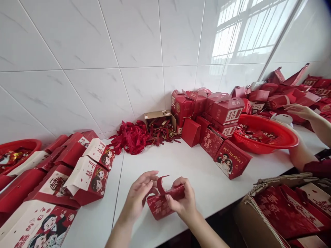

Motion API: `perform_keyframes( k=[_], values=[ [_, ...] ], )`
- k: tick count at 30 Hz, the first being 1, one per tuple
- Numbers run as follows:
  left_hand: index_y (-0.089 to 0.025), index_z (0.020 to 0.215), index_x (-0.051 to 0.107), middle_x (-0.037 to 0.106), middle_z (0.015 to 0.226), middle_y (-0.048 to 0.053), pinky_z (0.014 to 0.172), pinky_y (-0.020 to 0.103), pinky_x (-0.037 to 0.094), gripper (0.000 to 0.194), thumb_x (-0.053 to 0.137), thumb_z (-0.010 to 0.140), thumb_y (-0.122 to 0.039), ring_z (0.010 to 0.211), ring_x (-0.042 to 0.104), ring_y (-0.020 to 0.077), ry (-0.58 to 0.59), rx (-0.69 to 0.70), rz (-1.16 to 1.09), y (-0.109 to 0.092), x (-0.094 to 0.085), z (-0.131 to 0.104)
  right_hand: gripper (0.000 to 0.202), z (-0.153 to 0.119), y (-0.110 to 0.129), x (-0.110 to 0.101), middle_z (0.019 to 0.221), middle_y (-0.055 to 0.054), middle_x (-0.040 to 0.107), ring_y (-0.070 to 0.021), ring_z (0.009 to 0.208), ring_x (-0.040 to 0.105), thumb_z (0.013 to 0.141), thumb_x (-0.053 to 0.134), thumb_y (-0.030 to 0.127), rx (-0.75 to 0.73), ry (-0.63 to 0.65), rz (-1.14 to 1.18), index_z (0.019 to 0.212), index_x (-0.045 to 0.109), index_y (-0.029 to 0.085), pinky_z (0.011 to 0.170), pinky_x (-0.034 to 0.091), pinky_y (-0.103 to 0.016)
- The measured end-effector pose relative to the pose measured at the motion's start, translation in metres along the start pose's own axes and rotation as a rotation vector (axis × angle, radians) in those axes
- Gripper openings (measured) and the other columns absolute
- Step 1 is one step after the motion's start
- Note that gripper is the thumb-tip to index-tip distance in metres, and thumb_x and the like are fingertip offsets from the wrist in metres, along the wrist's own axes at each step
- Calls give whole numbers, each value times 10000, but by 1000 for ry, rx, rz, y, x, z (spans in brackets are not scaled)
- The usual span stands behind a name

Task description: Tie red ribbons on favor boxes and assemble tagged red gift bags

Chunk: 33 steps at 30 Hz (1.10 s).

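A small red gift box (158, 208) with pale printed characters is tilted over the white table in front of me. My right hand (188, 203) grips its right side, thumb on the near face and fingers curled around the far edge. From its top rises a red ribbon strip (160, 186), its free end curling to the right. My left hand (137, 198) is at the box's left end, fingers apart and curved beside the ribbon; whether the fingertips touch it I cannot tell. Beyond my hands lie a heap of dark red ribbons (131, 137) and an open carton (160, 119) of ribbon strips.
Rows of red and cream boxes (89, 179) stand left, beside a red basket (36, 144). Stacked red boxes (219, 110) and a red basin (279, 146) of small packets are at right. Another person's hand (301, 112) reaches near it. A cardboard box (256, 220) sits at lower right.
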<state>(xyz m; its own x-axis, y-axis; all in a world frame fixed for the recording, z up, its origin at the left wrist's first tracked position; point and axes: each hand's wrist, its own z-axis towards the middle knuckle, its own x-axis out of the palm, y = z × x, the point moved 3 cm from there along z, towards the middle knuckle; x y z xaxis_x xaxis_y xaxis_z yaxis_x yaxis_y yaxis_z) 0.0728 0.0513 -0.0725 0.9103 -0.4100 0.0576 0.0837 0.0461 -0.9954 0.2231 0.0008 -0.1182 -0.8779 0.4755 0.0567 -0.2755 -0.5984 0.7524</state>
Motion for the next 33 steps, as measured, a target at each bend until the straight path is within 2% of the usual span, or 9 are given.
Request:
perform_keyframes(
  k=[4, 6, 8, 10, 12, 16, 23, 29, 33],
  values=[
    [-223, 965, 762, 679, 897, 72, 668, 236, 539, 161, 695, 823, -259, 806, 658, 183, 408, 21, 252, -29, 13, 14, 359, 5, 5, -10, 660, 38, 496, -111, 509, 462, 808, 620, 531, -80, -11, 15, 853, 412, 243, 436, 393, -228],
    [-223, 848, 772, 681, 930, 77, 695, 237, 543, 84, 697, 821, -251, 836, 668, 188, 501, 74, 305, -37, 26, 18, 367, 8, 9, -16, 669, 34, 508, -110, 507, 472, 825, 610, 546, -112, -17, 14, 863, 403, 246, 432, 397, -223],
    [-224, 819, 768, 709, 967, 80, 753, 249, 555, 78, 700, 827, -262, 868, 686, 194, 487, 95, 278, -40, 36, 20, 360, 10, 13, -24, 683, 30, 519, -113, 511, 495, 841, 609, 538, -139, -32, 14, 883, 397, 251, 437, 414, -223],
    [-218, 849, 774, 744, 963, 85, 786, 261, 564, 86, 716, 825, -276, 875, 705, 203, 419, 67, 252, -39, 44, 18, 357, 11, 18, -32, 699, 26, 524, -128, 538, 533, 849, 613, 535, -168, -47, 24, 899, 394, 257, 462, 448, -237],
    [-201, 866, 786, 767, 877, 86, 706, 255, 577, 123, 743, 808, -299, 790, 716, 202, 351, -11, 228, -39, 50, 11, 354, 12, 23, -41, 709, 24, 530, -147, 581, 569, 848, 629, 525, -191, -48, 46, 906, 399, 261, 515, 489, -269],
    [-178, 840, 797, 765, 732, 64, 546, 230, 564, 146, 780, 772, -305, 620, 694, 174, 343, -155, 44, -46, 62, -9, 322, 16, 40, -55, 700, 27, 526, -149, 572, 531, 842, 674, 456, -267, 0, 45, 897, 428, 255, 548, 474, -299],
    [-206, 887, 802, 792, 904, 63, 720, 200, 598, 98, 770, 795, -218, 813, 748, 183, 313, -87, 23, -58, 65, -24, 296, 20, 58, -62, 695, 24, 531, -146, 540, 502, 864, 659, 433, -352, 39, -8, 912, 434, 248, 551, 431, -307],
    [-233, 886, 791, 791, 890, 31, 708, 190, 595, 88, 760, 810, -201, 782, 745, 157, 283, -54, -1, -53, 62, -26, 299, 18, 58, -60, 694, 21, 532, -147, 538, 502, 859, 663, 424, -331, 42, -7, 911, 430, 245, 533, 431, -308],
    [-238, 899, 786, 789, 892, 32, 709, 193, 588, 88, 738, 832, -210, 793, 743, 160, 292, -8, 72, -53, 60, -27, 292, 17, 57, -59, 695, 23, 523, -141, 536, 490, 865, 657, 426, -315, 47, -1, 909, 429, 248, 521, 425, -297]
  ],
)
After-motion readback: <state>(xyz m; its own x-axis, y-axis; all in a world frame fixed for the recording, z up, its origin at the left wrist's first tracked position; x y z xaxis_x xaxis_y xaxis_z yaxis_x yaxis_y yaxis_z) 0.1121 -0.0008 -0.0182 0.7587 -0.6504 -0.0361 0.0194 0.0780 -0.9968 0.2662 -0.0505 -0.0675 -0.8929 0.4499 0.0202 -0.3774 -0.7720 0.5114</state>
